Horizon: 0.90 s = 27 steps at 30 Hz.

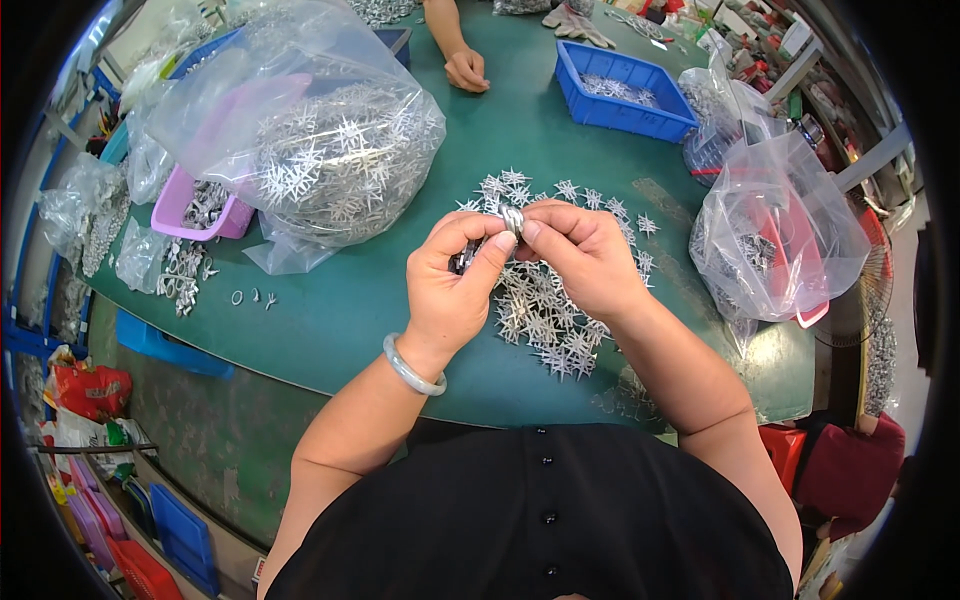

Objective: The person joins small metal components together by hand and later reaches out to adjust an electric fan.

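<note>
Above the green table, my left hand (pixel 450 285) and my right hand (pixel 590 255) meet fingertip to fingertip. Both are closed on a small, shiny silver metal piece (pixel 512 217), its exact kind partly covered by the fingers. More dark silver metal bits (pixel 465 257) show inside the curled fingers of my left hand. A pale bangle circles the left wrist. Under and behind the hands lies a loose pile of silver snowflake-shaped metal charms (pixel 548 318), with more of them (pixel 515 180) spread beyond the fingertips.
A big clear bag of charms (pixel 340 165) stands at the left by a purple bin (pixel 225 220). Loose silver clasps (pixel 183 275) and a ring (pixel 237 297) lie nearby. Far right are a blue tray (pixel 625 118) and a bagged pink bin (pixel 815 270). Another person's hand (pixel 466 71) rests opposite.
</note>
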Tool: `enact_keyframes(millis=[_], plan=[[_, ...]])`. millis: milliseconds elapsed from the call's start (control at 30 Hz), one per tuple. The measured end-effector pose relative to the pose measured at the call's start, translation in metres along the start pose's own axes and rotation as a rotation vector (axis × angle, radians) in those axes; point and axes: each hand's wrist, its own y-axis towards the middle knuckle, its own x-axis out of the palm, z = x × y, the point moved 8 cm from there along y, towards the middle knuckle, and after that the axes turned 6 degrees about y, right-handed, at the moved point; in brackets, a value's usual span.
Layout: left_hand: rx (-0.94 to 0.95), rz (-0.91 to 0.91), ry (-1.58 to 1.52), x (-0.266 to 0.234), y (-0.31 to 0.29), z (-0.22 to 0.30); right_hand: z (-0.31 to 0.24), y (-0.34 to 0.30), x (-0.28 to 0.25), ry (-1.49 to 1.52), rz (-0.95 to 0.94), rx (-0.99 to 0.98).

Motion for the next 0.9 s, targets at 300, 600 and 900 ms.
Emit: enact_keyframes(millis=[300, 600, 900], plan=[[0.158, -0.034, 0.118, 0.002, 0.001, 0.01, -0.003, -0.001, -0.001, -0.086, -0.023, -0.036], [0.143, -0.023, 0.129, 0.0, 0.002, 0.01, -0.003, 0.0, -0.001, -0.02, 0.002, 0.005], [0.005, 0.027, 0.043, -0.006, 0.0, -0.001, -0.021, -0.004, 0.002, -0.33, 0.024, -0.214]])
